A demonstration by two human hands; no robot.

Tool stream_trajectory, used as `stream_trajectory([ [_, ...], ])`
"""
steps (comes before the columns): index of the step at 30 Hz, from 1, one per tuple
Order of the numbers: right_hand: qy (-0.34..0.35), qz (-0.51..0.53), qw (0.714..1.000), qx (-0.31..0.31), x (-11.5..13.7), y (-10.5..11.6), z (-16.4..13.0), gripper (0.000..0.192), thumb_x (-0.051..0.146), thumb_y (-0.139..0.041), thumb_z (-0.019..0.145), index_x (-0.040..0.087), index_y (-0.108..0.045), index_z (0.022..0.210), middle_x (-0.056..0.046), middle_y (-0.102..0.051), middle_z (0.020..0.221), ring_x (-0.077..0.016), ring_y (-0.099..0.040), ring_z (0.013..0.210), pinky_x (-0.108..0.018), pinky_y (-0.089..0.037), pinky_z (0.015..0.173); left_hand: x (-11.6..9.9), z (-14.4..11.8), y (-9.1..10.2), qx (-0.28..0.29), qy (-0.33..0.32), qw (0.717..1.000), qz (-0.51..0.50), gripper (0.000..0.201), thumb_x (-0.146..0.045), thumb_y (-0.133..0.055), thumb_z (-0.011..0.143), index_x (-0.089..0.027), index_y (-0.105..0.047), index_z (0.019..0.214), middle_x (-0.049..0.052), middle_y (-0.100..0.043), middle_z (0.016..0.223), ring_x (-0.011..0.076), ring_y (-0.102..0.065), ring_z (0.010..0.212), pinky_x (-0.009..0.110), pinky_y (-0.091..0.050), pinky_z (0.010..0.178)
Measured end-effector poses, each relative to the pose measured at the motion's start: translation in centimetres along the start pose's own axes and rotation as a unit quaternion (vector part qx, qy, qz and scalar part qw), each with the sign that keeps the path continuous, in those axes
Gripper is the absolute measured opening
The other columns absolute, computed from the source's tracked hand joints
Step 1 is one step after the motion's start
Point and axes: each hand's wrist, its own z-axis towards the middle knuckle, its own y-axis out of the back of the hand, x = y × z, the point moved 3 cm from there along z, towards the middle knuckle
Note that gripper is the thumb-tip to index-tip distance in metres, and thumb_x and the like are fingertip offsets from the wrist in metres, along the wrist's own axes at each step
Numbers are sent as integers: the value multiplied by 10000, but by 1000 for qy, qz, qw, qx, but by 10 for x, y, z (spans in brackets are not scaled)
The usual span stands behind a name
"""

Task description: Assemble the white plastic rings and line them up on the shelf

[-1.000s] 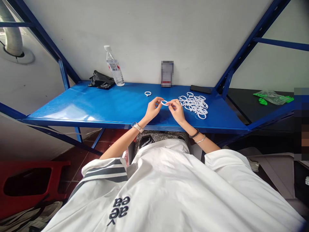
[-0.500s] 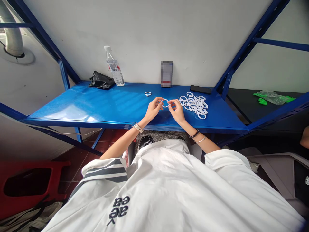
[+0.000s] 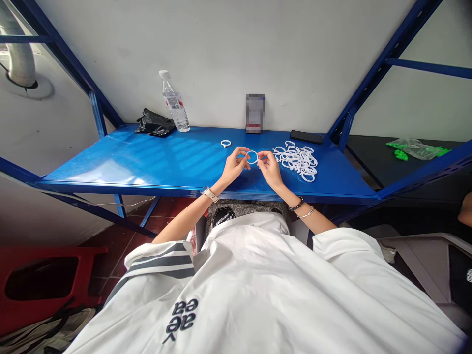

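Both hands pinch one white plastic ring (image 3: pixel 252 157) just above the blue table (image 3: pixel 147 160). My left hand (image 3: pixel 234 166) grips its left side and my right hand (image 3: pixel 270 168) grips its right side, so the ring stands upright and faces me. A pile of several white rings (image 3: pixel 298 160) lies just right of my right hand. A single white ring (image 3: pixel 225 143) rests on the table behind my left hand.
A water bottle (image 3: pixel 174 103) and a black bag (image 3: pixel 154 124) stand at the back left by the wall. A small box (image 3: pixel 254 114) and a black phone (image 3: pixel 307 136) sit at the back. Green parts in a bag (image 3: pixel 413 147) lie on the dark shelf at right. A red stool (image 3: pixel 44 275) sits below left.
The ring between my fingers has turned from lying nearly flat to standing upright. Both hands stayed in the same place.
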Motion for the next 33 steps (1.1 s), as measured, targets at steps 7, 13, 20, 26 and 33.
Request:
stream_trajectory([
  [7,-10,9,1000,9,-5,-1,2,260,482,-542,926,254,-562,1049,-50,-581,1029,-155,-619,742,-325,-560,714,2,1,1,10,-6,1000,10,363,-516,-564,927,-201,-510,1099,11,-627,875,85,-635,588,213,-516,569],
  [13,-18,4,1000,11,-5,-1,2,321,555,-535,913,245,-603,964,-55,-621,1034,-161,-615,730,-329,-563,704,2,1,1,12,-9,1000,19,336,-496,-550,934,-201,-517,1093,25,-633,901,92,-640,606,223,-527,584],
  [20,-33,21,999,29,-1,-2,0,282,521,-534,912,250,-590,968,-25,-659,889,-169,-626,740,-326,-547,728,1,1,2,6,-20,999,32,317,-472,-552,943,-188,-552,1084,34,-655,900,99,-651,629,228,-537,600],
  [26,-31,15,999,34,3,-1,-1,262,498,-543,916,245,-587,967,-38,-661,935,-172,-633,776,-318,-545,719,2,1,3,2,-22,999,35,375,-534,-553,933,-174,-566,1037,54,-693,883,122,-678,677,252,-561,657],
  [33,-19,2,999,29,2,-2,1,278,513,-574,893,238,-596,922,-45,-680,924,-183,-624,781,-326,-528,716,2,2,4,3,-25,999,45,373,-518,-545,934,-168,-613,1045,82,-728,942,159,-707,776,281,-579,732],
])
